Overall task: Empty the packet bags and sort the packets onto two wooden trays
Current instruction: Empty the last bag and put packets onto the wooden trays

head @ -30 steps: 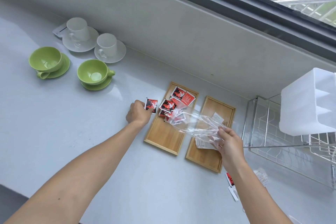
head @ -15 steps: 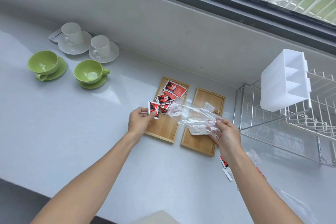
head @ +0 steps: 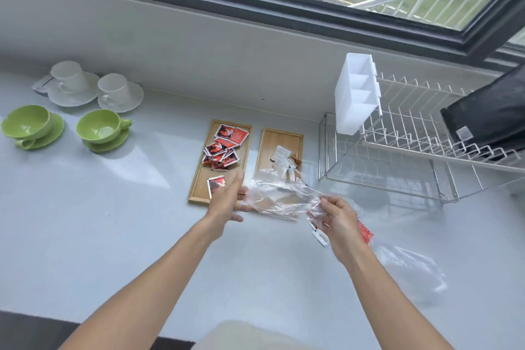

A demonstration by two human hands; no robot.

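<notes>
Two wooden trays lie side by side on the white counter. The left tray (head: 199, 187) carries several red and black packets (head: 220, 150), with one more packet (head: 215, 184) lying alone near its front end. The right tray (head: 268, 145) bears a few white packets (head: 281, 156). My right hand (head: 338, 220) is shut on one end of a clear plastic bag (head: 279, 197) that stretches over the front of the right tray. My left hand (head: 228, 199) is open, fingers spread, at the bag's other end beside the lone red packet. Whether it touches the bag is unclear.
Red and white packets (head: 365, 231) lie on the counter under my right wrist, with another clear bag (head: 409, 270) to the right. A wire dish rack (head: 397, 156) with a white caddy (head: 355, 94) stands right of the trays. Green cups (head: 100, 129) and white cups (head: 113, 92) sit at the far left.
My left hand set the red packet it held down on the front of the left tray and opened, moving right toward the bag. The view shifted right.
</notes>
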